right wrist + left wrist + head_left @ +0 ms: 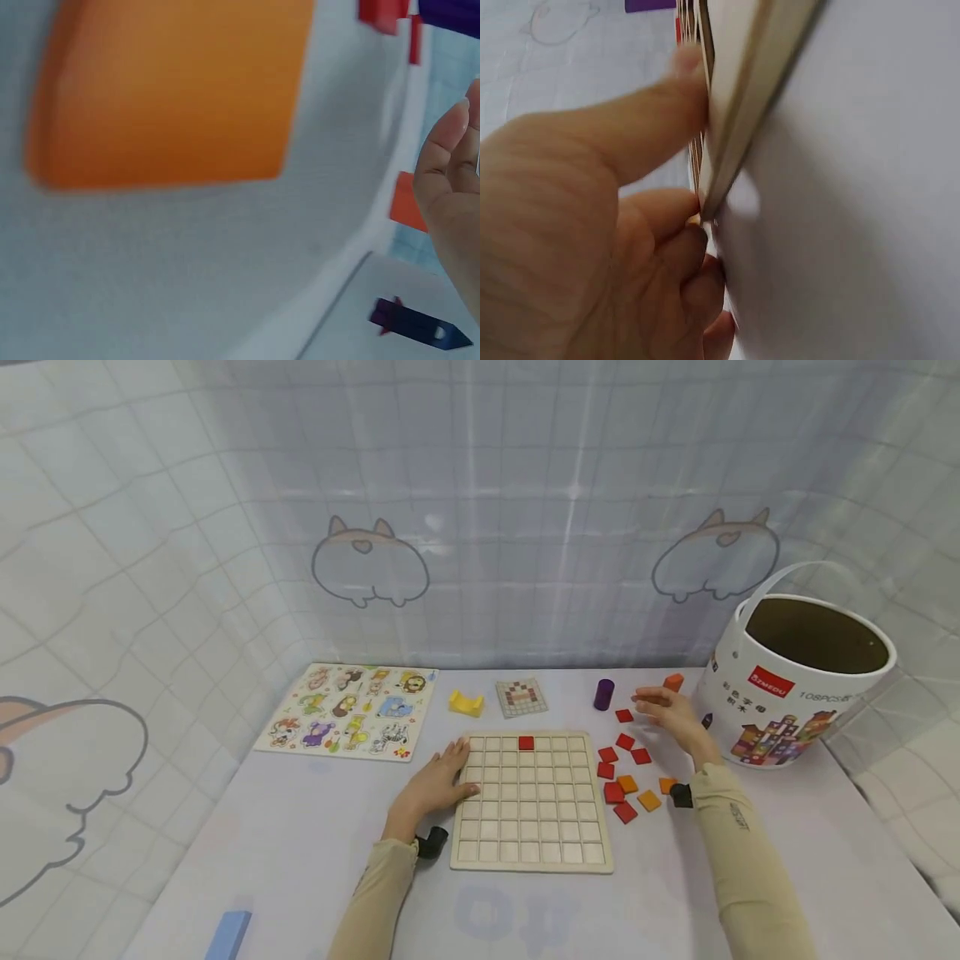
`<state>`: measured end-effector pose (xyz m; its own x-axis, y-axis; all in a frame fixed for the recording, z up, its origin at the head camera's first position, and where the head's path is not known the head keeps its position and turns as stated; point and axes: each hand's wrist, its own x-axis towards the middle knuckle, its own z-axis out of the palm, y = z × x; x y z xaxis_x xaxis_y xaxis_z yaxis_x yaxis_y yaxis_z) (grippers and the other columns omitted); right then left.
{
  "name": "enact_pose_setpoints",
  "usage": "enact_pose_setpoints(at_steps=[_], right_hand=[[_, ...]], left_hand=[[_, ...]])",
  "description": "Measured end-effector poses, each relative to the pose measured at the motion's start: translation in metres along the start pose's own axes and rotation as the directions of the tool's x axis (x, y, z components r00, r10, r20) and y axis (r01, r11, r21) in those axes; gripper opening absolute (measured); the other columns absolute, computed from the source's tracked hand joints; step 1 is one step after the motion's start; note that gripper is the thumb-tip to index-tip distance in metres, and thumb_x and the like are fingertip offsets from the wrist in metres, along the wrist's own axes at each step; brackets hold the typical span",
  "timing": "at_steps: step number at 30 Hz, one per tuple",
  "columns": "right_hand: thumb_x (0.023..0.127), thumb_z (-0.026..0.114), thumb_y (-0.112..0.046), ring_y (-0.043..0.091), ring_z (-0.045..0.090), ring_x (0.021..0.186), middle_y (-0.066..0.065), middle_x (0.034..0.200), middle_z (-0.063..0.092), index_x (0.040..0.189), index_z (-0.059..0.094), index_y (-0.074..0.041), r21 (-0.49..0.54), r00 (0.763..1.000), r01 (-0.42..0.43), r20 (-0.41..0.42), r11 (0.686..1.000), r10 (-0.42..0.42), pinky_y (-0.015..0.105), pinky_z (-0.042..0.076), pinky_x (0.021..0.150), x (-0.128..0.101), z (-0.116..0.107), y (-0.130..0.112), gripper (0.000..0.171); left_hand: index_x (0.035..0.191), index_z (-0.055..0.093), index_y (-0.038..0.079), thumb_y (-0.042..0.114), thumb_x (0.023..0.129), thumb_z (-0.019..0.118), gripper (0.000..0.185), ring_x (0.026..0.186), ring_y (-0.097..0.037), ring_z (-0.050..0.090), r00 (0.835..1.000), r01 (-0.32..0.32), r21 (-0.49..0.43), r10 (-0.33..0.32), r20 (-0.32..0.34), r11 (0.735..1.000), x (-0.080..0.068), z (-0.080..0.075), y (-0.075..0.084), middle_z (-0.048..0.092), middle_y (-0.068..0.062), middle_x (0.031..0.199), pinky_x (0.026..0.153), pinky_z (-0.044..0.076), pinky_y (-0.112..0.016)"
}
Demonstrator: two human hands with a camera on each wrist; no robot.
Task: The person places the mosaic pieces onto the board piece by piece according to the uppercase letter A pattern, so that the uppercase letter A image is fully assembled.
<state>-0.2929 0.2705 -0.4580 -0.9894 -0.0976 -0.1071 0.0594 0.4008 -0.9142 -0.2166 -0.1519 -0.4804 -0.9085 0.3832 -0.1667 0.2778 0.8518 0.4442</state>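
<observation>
Steadying the wooden grid board, the left hand lies at its left edge in the head view, fingers fairly straight against the frame, likely to stop it sliding. One red tile sits in the board's far row. The right hand hovers over the table right of the board, beyond a loose scatter of red and orange tiles; whether its fingers pinch anything, cannot tell. Purple cylinder and orange block stand just past it, white bucket far right. Animal puzzle, yellow arch block and pattern card lie along the far side; blue block near left.

Left wrist view: thumb presses the board edge, other fingers curled loosely beside and under it; a brace rather than a full grasp.

Right wrist view: blurred orange tile close up; only the hand's edge shows, grip unclear.
</observation>
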Motion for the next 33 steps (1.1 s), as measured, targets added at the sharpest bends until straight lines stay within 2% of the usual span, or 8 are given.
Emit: enact_pose_setpoints(at_steps=[3, 6, 9, 13, 16, 22, 28, 33], right_hand=[[0.099, 0.055, -0.024, -0.008, 0.055, 0.092, 0.024, 0.144, 0.047, 0.142, 0.042, 0.001, 0.002, 0.999, -0.052, -0.01, 0.999, 0.052, 0.015, 0.053, 0.085, 0.003, 0.0, 0.008, 0.052], [0.098, 0.056, -0.021, 0.0, 0.058, 0.094, 0.025, 0.142, 0.049, 0.141, 0.044, 0.001, -0.034, 0.998, -0.061, -0.006, 0.998, 0.061, 0.013, 0.053, 0.078, 0.006, 0.001, 0.014, 0.05], [0.097, 0.057, -0.018, 0.017, 0.06, 0.105, 0.026, 0.14, 0.051, 0.139, 0.048, 0.001, -0.107, 0.998, -0.056, 0.003, 0.993, 0.056, 0.016, 0.052, 0.078, 0.006, 0.004, 0.012, 0.046], [0.095, 0.058, -0.012, 0.036, 0.051, 0.12, 0.025, 0.139, 0.051, 0.136, 0.05, 0.0, -0.169, 0.997, -0.07, 0.012, 0.983, 0.073, 0.023, 0.049, 0.082, 0.011, 0.01, 0.008, 0.044], [0.09, 0.061, -0.007, 0.034, 0.051, 0.117, 0.023, 0.135, 0.054, 0.134, 0.052, -0.001, -0.195, 0.997, -0.075, 0.006, 0.978, 0.078, 0.021, 0.047, 0.082, 0.015, 0.013, 0.009, 0.045], [0.084, 0.064, 0.002, 0.03, 0.051, 0.101, 0.025, 0.121, 0.059, 0.126, 0.057, 0.004, -0.26, 1.0, -0.021, 0.011, 0.965, 0.025, 0.022, 0.05, 0.072, 0.015, 0.017, 0.006, 0.043], [0.086, 0.065, -0.001, 0.033, 0.054, 0.101, 0.025, 0.119, 0.058, 0.124, 0.057, 0.004, -0.338, 1.0, 0.006, 0.002, 0.941, -0.006, 0.034, 0.052, 0.085, 0.012, 0.022, 0.001, 0.039], [0.086, 0.064, -0.003, 0.031, 0.055, 0.098, 0.024, 0.116, 0.059, 0.123, 0.056, 0.005, -0.365, 1.0, 0.004, 0.016, 0.931, 0.001, 0.031, 0.054, 0.08, 0.013, 0.023, 0.004, 0.038]], left_hand=[[0.153, 0.022, 0.0, 0.04, 0.095, 0.057, 0.079, 0.151, -0.031, 0.013, 1.0, -0.019, 0.02, 0.02, -0.013, 1.0, -0.002, 0.004, 0.003, 0.01, -0.014, 0.163, 0.125, 0.016, -0.047], [0.152, 0.023, 0.0, 0.039, 0.096, 0.057, 0.076, 0.151, -0.03, 0.014, 0.999, -0.029, 0.009, 0.03, -0.026, 1.0, -0.004, 0.006, 0.007, 0.012, -0.013, 0.163, 0.125, 0.018, -0.047], [0.152, 0.025, 0.002, 0.042, 0.094, 0.058, 0.078, 0.151, -0.029, 0.015, 0.999, -0.03, -0.012, 0.03, -0.029, 0.999, -0.005, 0.008, 0.009, 0.014, -0.011, 0.163, 0.125, 0.017, -0.046], [0.152, 0.028, 0.003, 0.047, 0.089, 0.064, 0.085, 0.151, -0.029, 0.015, 0.999, -0.041, -0.026, 0.04, -0.03, 0.999, -0.004, 0.009, 0.006, 0.015, -0.011, 0.163, 0.125, 0.016, -0.046], [0.152, 0.027, 0.003, 0.048, 0.086, 0.067, 0.089, 0.151, -0.029, 0.014, 0.998, -0.051, -0.028, 0.051, -0.024, 0.998, -0.003, 0.008, 0.004, 0.015, -0.012, 0.163, 0.126, 0.016, -0.045], [0.152, 0.026, 0.002, 0.046, 0.086, 0.068, 0.09, 0.151, -0.028, 0.016, 0.999, -0.049, -0.056, 0.048, -0.016, 0.997, -0.001, 0.007, 0.004, 0.013, -0.013, 0.163, 0.126, 0.016, -0.044], [0.153, 0.023, 0.003, 0.046, 0.087, 0.068, 0.091, 0.152, -0.023, 0.014, 1.0, -0.023, -0.066, 0.022, -0.008, 0.998, 0.0, 0.004, 0.005, 0.01, -0.009, 0.164, 0.127, 0.013, -0.041], [0.153, 0.023, 0.002, 0.046, 0.087, 0.068, 0.091, 0.152, -0.023, 0.014, 1.0, -0.025, -0.059, 0.025, -0.005, 0.998, 0.0, 0.004, 0.004, 0.01, -0.01, 0.164, 0.127, 0.013, -0.042]])
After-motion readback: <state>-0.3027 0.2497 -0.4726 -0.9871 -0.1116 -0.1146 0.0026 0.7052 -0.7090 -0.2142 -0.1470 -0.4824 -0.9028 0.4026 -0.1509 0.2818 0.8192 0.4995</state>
